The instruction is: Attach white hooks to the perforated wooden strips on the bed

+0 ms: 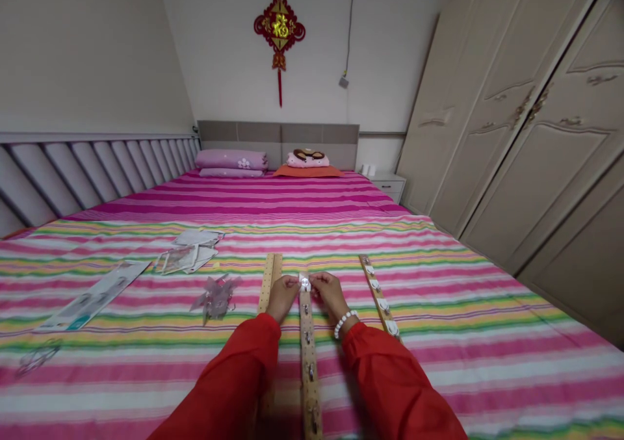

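My left hand (283,297) and my right hand (332,296) meet at the far end of a narrow wooden strip (306,323). Between their fingertips is a clear adhesive hook (305,283), pinched at its left and right edges over the strip; whether it is stuck down I cannot tell. Several metal hooks (311,370) sit in a row along the strip nearer to me. Left of it lie bare perforated wooden strips (266,287), partly behind my left hand and sleeve. To the right, another wooden strip (379,295) carries several white hooks (383,305).
A heap of clear hooks (217,297) lies on the striped bedspread (160,375) at left. Beyond it are crumpled plastic wrappers (192,251). Further left lie a long packaging card (95,297) and a thin wiry item (39,355). Folded bedding (231,160) sits by the headboard.
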Demonstrator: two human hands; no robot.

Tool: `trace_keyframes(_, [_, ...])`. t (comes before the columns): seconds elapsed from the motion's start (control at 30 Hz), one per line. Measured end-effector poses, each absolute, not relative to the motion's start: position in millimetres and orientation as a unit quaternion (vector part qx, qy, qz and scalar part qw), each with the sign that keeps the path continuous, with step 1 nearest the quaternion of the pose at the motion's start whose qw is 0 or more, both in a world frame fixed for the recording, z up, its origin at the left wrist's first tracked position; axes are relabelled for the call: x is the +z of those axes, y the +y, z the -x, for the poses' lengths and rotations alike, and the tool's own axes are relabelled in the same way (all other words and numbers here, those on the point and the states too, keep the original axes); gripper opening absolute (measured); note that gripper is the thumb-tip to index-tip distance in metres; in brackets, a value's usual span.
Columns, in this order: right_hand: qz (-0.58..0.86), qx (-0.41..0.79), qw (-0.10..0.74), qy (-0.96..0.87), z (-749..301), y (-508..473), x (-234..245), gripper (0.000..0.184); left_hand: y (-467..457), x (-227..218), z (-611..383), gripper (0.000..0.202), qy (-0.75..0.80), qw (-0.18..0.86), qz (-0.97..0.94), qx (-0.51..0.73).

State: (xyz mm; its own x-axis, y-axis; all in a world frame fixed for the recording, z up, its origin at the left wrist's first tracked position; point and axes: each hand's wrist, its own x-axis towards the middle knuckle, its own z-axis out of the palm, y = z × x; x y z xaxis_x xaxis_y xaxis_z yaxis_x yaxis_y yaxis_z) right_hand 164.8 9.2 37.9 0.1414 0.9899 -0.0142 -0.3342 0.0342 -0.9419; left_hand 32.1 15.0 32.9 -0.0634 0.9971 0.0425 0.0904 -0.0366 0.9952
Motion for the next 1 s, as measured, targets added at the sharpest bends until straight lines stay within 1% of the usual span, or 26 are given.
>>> trace_keyframes(0.1, [0.445,0.536,0.615,-0.371,-162.6,15.1,28.2,0.019,18.8,21.9,-31.1,0.021,0.543,0.433,-0.525,0.493])
trace_keyframes(0.27, [0.459,0.527,0.613,-0.368,-159.1,23.0,15.4,0.021,22.5,14.7,-29.9,0.016,0.570,0.403,-0.538,0.473])
trace_keyframes(0.6, [0.496,0.498,0.604,-0.376,-157.5,28.7,1.1,0.017,14.2,27.0,-36.5,0.005,0.620,0.378,-0.541,0.424])
trace_keyframes(1.0, [0.534,0.446,0.592,-0.406,-157.5,36.3,-18.4,0.010,17.3,21.9,-41.9,0.012,0.646,0.344,-0.543,0.413])
